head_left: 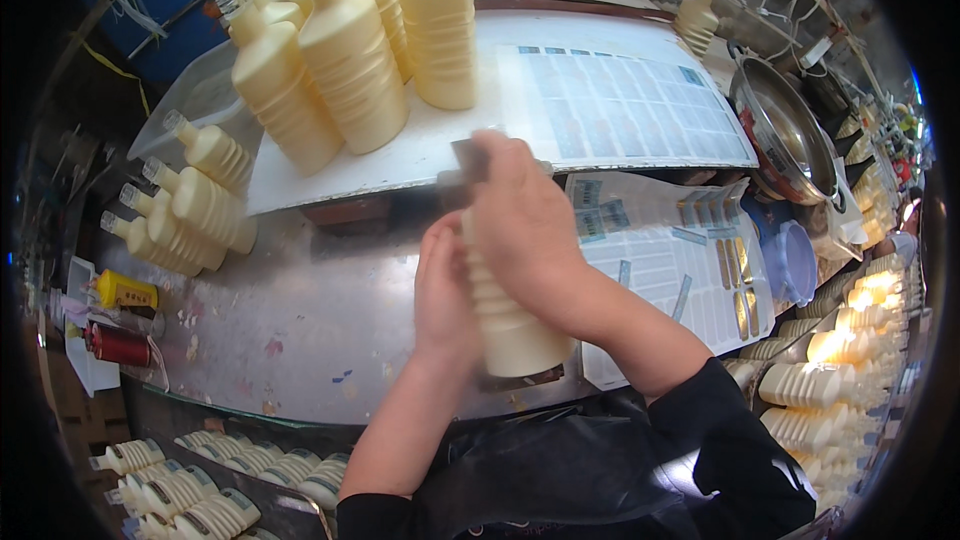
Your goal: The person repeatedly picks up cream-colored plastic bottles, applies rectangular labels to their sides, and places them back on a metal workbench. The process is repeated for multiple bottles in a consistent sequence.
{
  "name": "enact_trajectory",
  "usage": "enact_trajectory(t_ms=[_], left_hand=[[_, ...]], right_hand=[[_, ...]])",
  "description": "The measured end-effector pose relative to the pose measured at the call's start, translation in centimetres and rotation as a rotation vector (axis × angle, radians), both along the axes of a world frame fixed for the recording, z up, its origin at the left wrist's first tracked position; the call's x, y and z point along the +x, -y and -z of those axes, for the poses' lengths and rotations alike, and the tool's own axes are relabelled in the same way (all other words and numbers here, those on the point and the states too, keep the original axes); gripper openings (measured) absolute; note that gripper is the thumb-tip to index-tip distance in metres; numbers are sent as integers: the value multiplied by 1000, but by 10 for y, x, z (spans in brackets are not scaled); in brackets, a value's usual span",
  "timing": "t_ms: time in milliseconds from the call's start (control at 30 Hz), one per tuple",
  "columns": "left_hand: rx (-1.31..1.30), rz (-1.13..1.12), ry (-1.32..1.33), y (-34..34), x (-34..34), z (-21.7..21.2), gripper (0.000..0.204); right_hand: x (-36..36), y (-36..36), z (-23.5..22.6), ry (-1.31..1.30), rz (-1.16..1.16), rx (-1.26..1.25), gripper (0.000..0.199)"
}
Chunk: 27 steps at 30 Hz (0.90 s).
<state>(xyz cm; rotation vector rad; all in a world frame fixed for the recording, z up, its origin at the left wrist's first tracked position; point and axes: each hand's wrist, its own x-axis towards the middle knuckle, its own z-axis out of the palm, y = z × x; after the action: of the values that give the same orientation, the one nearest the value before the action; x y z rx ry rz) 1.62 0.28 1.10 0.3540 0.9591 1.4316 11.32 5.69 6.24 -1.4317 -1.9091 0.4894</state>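
A cream ribbed bottle stands tilted in front of me over the metal bench, its base toward me. My left hand is wrapped round its left side. Across its upper part lies my right hand, fingers curled and slightly blurred, with a small dark flat piece pinched at the fingertips; its kind is unclear. The bottle's neck and much of its front are hidden by my hands. Just beyond, a raised white board carries several like bottles and a sheet of pale blue labels.
Right of my hands lies a backing sheet with loose labels and gold strips. A metal basin and lavender bowl stand beyond it. More bottles lie at left, near a yellow can and red can. Racked bottles fill the right.
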Motion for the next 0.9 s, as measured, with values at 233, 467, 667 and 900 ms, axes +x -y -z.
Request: enact_trajectory(t_ms=[233,467,667,900], left_hand=[[6,-11,19,0,4,-3,34],[48,65,-99,1,-1,-3,37],[84,216,-552,-15,2,19,44],[75,226,-510,-16,-3,23,47]], right_hand=[[7,4,1,2,-9,107,41],[29,-3,10,17,16,78,46],[67,-13,29,-213,-12,38,47],[52,-7,16,-234,-76,-9,47]])
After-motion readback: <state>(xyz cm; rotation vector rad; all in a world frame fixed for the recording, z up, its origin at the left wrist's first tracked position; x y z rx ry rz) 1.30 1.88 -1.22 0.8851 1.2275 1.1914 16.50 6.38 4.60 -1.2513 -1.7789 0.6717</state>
